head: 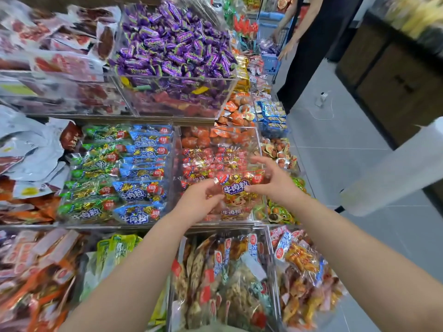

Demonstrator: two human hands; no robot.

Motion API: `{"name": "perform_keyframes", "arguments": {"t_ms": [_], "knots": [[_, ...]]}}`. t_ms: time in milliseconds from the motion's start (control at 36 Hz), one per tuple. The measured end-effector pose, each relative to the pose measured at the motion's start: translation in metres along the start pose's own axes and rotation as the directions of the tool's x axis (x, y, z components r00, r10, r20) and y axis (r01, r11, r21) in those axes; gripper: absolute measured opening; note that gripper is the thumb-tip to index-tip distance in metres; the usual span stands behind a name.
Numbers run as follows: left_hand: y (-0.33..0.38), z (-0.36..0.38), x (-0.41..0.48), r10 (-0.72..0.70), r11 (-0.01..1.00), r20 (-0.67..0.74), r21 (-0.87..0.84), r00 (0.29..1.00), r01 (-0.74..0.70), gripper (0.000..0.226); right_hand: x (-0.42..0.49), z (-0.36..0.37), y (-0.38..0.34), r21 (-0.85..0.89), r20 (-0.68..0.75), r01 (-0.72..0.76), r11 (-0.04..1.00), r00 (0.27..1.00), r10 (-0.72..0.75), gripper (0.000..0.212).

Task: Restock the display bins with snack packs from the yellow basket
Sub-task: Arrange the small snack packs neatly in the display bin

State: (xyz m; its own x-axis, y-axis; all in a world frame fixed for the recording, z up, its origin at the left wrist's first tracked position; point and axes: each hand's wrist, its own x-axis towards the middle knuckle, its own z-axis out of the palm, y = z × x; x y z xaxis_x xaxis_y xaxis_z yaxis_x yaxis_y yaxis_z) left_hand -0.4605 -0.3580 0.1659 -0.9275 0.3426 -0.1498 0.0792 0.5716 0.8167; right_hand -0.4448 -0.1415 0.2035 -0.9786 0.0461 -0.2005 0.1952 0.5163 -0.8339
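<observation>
- The left grip (pixel 201 196) pinches the left edge of a red snack pack (pixel 236 185), and the right grip (pixel 272 180) holds its right side.
- The pack sits above a clear bin (pixel 258 137) of matching red packs.
- Blue and green packs (pixel 119 173) fill the bin beside it on the left.
- Purple sweets (pixel 175 44) are heaped on the shelf above.

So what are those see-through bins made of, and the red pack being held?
The bins look like clear rigid plastic, probably acrylic: they have straight transparent walls with bright glints along the edges. The red pack, held by the left hand and right hand, looks like thin glossy plastic film, partly clear. It crinkles, shines and shows gold-wrapped pieces inside.
</observation>
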Motion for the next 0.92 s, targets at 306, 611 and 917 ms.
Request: {"name": "perform_keyframes", "arguments": {"t_ms": [306,611,917], "knots": [[-0.055,0.014,0.011,-0.214,0.803,0.316,0.595,0.924,-0.018,0.073,0.004,0.026,0.022,0.171,0.031,-0.165,0.971,0.986,0.162,0.031],[-0.052,0.017,0.036,-0.432,0.753,0.319,0.642,0.844,0.143,0.114,0.020,0.032,0.000,-0.611,0.314,0.124,0.782,0.945,0.095,0.016],[-0.057,0.020,0.033,-0.398,0.756,0.278,0.639,0.874,0.141,0.102,0.036,0.082,0.008,-0.803,0.497,0.344,0.486,0.837,0.228,0.034]]}}
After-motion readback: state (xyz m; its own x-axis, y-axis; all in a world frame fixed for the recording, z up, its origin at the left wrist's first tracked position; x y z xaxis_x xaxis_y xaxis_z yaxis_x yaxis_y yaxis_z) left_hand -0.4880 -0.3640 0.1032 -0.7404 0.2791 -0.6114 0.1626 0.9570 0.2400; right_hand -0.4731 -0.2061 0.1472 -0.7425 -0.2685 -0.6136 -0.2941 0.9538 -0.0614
